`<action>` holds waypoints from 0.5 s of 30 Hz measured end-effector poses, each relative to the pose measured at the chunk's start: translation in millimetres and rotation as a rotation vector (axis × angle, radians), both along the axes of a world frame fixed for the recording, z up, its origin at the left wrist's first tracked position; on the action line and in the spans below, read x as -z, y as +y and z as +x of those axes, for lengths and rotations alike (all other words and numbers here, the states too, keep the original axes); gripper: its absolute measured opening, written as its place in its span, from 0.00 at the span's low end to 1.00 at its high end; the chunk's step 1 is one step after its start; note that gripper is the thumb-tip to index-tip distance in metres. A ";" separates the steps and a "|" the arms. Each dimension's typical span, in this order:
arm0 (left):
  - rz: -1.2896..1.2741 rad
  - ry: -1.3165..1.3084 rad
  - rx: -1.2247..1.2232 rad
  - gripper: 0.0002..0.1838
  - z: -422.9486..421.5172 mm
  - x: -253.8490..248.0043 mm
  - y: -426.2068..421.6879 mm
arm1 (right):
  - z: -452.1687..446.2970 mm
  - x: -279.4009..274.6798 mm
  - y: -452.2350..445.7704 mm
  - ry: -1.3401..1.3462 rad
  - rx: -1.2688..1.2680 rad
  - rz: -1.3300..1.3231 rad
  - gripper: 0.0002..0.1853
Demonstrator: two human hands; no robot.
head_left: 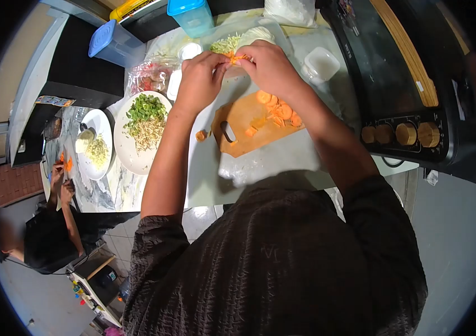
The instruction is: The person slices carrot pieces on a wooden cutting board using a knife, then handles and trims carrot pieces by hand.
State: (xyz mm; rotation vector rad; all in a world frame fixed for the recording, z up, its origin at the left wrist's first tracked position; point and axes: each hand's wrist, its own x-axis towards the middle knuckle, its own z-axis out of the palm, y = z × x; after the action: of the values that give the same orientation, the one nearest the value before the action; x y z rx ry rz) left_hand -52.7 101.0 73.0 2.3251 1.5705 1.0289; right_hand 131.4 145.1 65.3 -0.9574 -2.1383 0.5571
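My left hand (200,78) and my right hand (271,67) meet at the fingertips, both closed on thin carrot strips (237,57). They are above the near side of a clear plastic container (284,42). Shredded pale-green vegetable (225,45) lies inside it, with a whitish mass beside it. Below my forearms lies an orange-brown cutting board (237,131) with a handle slot. Carrot slices and cut pieces (282,113) rest on its right part. A carrot end (201,135) sits off the board's left edge.
To the left, a round plate (129,159) holds chopped greens and sprouts; an oval plate (88,162) holds chopped pale vegetable. A white tub (323,64) stands right, near a black oven (400,112). Another person's hands (64,187) work near orange pieces at far left.
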 end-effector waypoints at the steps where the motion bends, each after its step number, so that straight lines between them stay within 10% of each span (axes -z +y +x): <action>1: 0.034 0.055 -0.018 0.07 -4.7 -0.8 7.3 | -5.4 -0.2 7.8 -0.001 -0.004 0.007 0.10; 15: -0.093 0.124 -0.165 0.07 -18.6 23.6 28.1 | -19.1 18.6 43.5 -0.034 0.023 -0.229 0.10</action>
State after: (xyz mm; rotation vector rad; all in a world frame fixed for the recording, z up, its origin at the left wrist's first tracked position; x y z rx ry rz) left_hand -71.3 129.0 49.3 2.2681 1.8409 0.8366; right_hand 112.3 188.7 46.7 -1.1207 -2.1225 0.7929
